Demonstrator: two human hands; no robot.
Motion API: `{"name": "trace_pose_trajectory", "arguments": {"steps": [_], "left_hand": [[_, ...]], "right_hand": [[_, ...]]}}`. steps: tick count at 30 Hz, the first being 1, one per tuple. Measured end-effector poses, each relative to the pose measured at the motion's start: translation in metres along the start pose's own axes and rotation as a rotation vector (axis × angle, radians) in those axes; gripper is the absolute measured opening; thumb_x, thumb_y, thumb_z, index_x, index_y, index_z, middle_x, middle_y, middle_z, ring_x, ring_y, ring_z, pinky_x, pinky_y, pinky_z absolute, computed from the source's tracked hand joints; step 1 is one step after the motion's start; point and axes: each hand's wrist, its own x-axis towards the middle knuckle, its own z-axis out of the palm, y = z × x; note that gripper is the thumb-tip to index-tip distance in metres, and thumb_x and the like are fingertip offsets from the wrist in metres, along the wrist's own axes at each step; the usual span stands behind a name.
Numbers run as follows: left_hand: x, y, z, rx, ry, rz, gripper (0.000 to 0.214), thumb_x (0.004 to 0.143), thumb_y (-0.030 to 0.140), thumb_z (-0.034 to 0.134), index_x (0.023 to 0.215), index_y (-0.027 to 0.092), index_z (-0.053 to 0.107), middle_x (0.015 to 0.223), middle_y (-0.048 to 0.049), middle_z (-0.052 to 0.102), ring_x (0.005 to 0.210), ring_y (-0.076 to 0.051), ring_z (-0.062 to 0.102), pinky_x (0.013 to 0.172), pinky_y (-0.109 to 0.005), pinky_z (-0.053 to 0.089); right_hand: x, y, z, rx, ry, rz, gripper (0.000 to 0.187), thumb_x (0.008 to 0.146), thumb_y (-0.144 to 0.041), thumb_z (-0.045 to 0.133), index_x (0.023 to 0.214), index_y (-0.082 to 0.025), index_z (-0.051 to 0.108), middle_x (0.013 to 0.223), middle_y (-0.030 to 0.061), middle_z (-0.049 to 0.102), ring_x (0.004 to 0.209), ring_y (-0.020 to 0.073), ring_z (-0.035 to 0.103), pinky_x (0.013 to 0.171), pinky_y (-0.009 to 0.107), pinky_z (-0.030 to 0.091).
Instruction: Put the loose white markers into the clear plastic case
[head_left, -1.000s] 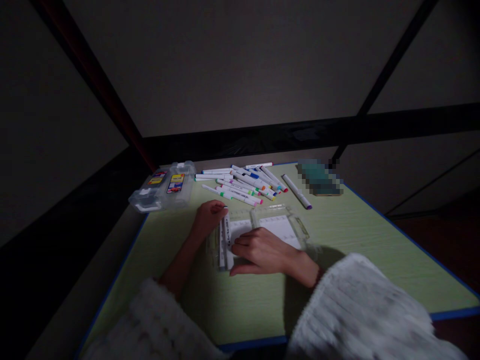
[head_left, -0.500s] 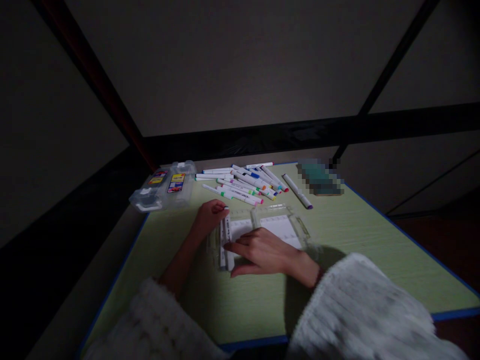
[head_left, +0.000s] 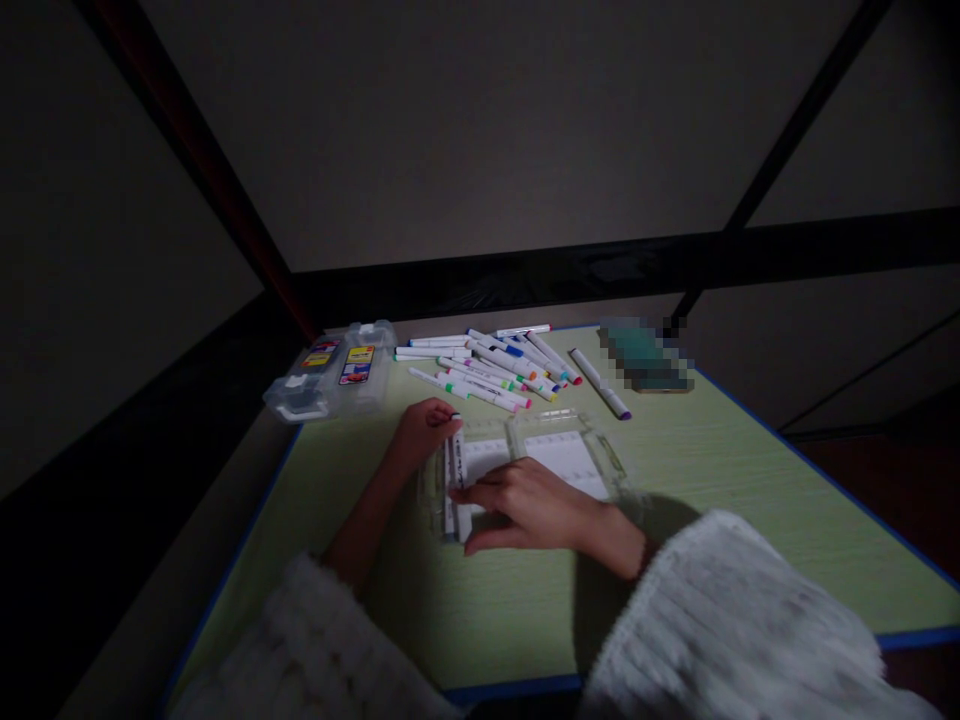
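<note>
A clear plastic marker case (head_left: 570,445) lies open in the middle of the green table (head_left: 750,500). My left hand (head_left: 424,432) rests at the case's far left corner, fingers curled against a white marker (head_left: 454,470) that lies lengthwise in the case. My right hand (head_left: 529,503) lies flat over the case's near left part, and its fingertips touch the same marker from the right. Both sleeves are white and fluffy.
Several white markers with coloured caps (head_left: 487,365) are piled at the far side of the table, one purple-tipped marker (head_left: 600,384) apart on the right. A second clear case (head_left: 330,382) sits at the far left corner. A blurred teal object (head_left: 645,355) lies far right.
My right hand's fingers have slid a little left against the marker in the case. My left hand has stayed in place.
</note>
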Motion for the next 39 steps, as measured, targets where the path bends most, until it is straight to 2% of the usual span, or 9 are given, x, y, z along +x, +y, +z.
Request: {"name": "trace_pose_trajectory", "arguments": {"steps": [11,17,22,30,39], "left_hand": [[0.0032,-0.0044,-0.0008,-0.018,-0.013,-0.008,0.015,0.048,0.022,0.066,0.058,0.015,0.056,0.052,0.0025,0.057,0.051,-0.011,0.054,0.052,-0.022,0.042],[0.0033,-0.004,-0.0001,-0.015,-0.003,-0.006,0.017,0.047,0.022,0.067,0.058,0.016,0.055,0.051,0.0024,0.058,0.051,-0.012,0.055,0.051,-0.022,0.043],[0.0033,-0.003,-0.0001,-0.032,-0.005,-0.01,0.014,0.047,0.02,0.066,0.056,0.016,0.055,0.049,0.0027,0.057,0.049,-0.011,0.054,0.049,-0.021,0.042],[0.0045,-0.0045,-0.0011,-0.025,-0.006,-0.027,0.013,0.048,0.019,0.066,0.057,0.016,0.057,0.051,0.0022,0.057,0.05,-0.011,0.054,0.051,-0.022,0.041],[0.0047,-0.0046,-0.0015,-0.054,-0.011,-0.022,0.014,0.047,0.021,0.065,0.057,0.016,0.057,0.049,0.0035,0.056,0.049,-0.011,0.053,0.05,-0.021,0.04]], "right_hand": [[0.0012,0.0002,0.0019,0.094,0.003,0.056,0.049,0.076,-0.051,0.055,0.108,-0.016,0.062,0.068,0.0035,0.065,0.061,0.0155,0.059,0.051,0.023,0.031],[0.0015,0.0008,0.002,0.112,0.008,0.052,0.049,0.075,-0.051,0.056,0.109,-0.016,0.061,0.067,0.0023,0.065,0.062,0.0155,0.059,0.052,0.023,0.033],[0.0014,0.0005,0.0023,0.056,0.008,0.044,0.046,0.075,-0.051,0.056,0.106,-0.016,0.061,0.067,0.0021,0.064,0.062,0.0156,0.059,0.053,0.023,0.034],[0.0031,-0.0036,0.0047,-0.101,-0.026,0.02,0.056,0.074,-0.062,0.048,0.105,-0.015,0.057,0.076,0.0075,0.066,0.07,0.0211,0.061,0.059,0.027,0.037],[0.0045,-0.0073,0.0046,-0.201,-0.042,-0.01,0.047,0.081,-0.054,0.045,0.104,-0.014,0.056,0.075,0.0072,0.065,0.069,0.0193,0.06,0.059,0.027,0.036]]}}
